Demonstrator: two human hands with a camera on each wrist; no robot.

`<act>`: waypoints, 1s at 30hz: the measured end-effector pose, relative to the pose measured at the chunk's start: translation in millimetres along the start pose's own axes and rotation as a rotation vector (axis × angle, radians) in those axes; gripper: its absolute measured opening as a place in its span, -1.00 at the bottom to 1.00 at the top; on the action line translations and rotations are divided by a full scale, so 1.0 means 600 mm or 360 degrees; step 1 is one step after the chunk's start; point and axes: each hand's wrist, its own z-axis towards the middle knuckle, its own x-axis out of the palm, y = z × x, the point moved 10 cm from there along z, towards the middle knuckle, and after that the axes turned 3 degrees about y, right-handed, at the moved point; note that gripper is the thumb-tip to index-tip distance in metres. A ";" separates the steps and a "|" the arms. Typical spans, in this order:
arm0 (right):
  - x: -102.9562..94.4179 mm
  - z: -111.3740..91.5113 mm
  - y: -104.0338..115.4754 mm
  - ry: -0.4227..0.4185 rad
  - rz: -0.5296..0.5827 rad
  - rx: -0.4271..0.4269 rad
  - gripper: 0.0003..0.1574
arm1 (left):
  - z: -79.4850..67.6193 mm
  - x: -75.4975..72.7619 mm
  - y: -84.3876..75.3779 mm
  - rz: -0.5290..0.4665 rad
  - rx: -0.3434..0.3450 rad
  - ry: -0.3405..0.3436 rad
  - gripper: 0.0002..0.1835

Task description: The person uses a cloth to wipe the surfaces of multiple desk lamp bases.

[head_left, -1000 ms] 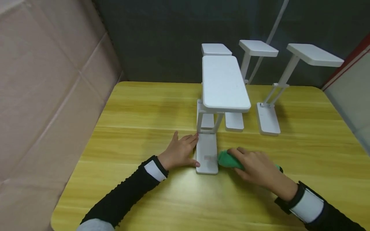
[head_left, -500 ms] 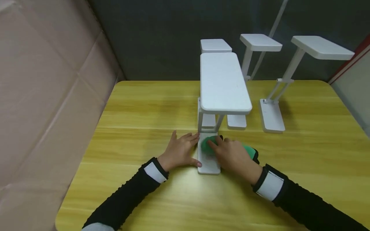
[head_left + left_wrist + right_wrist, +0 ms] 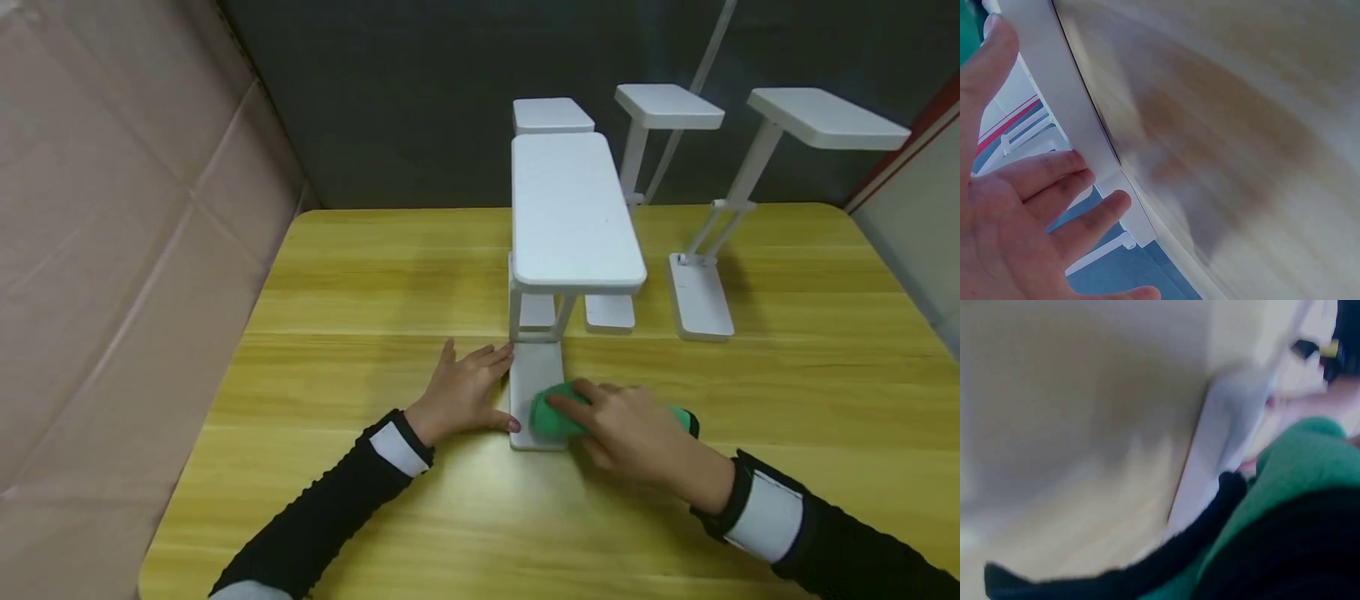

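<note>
A white desk lamp stands at mid-table, its flat head raised over its slim base. My left hand rests against the left side of that base, fingers spread; in the left wrist view the fingertips touch the base's edge. My right hand grips a green cloth with a dark border and presses it onto the front part of the base. The cloth fills the lower right of the right wrist view, which is blurred, and hides part of the base.
Behind stand more white lamps of the same kind: a back one mostly hidden, a middle one, and a right one. The wooden table meets a dark panel at the back and a beige covering on the left.
My right hand first brought the cloth from beside the base up onto its rear part, then drew it back toward the front end. The left hand has stayed in place.
</note>
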 end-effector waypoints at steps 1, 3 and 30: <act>-0.002 0.010 -0.014 -0.0041 -0.0044 0.0050 -0.45 | 0.000 0.000 0.000 -0.0001 0.0004 -0.0005 0.09; 0.000 0.031 -0.038 -0.0110 -0.0151 0.0142 -0.50 | -0.001 0.001 0.000 0.0004 0.0006 -0.0012 0.09; 0.000 -0.057 -0.024 -0.0088 0.0278 0.0148 -0.39 | 0.001 0.003 0.003 0.0152 0.0020 0.0052 0.05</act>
